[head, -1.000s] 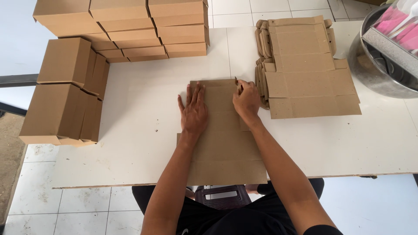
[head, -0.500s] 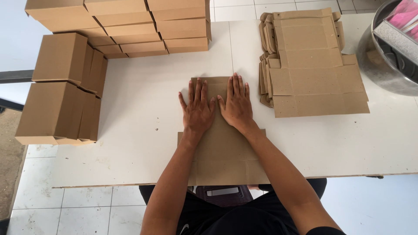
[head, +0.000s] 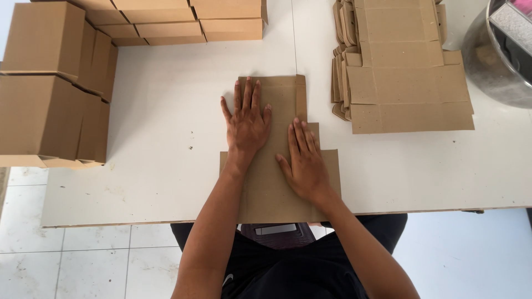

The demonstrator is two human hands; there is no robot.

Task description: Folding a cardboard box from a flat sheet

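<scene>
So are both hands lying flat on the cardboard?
Yes, the left hand and right hand rest palm-down, fingers spread, on the cardboard.

Both arms reached forward, left hand (head: 246, 123) flat with fingers spread, right hand (head: 303, 160) flat too, slightly nearer the body.

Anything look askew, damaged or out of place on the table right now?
Nothing stands out. Both hands, left and right, press flat on the cardboard blank; the stack of blanks and folded boxes look tidy.

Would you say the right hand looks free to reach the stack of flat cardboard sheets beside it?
Probably yes: the right hand lies open on the cardboard piece, with only bare table before the stack.
</scene>
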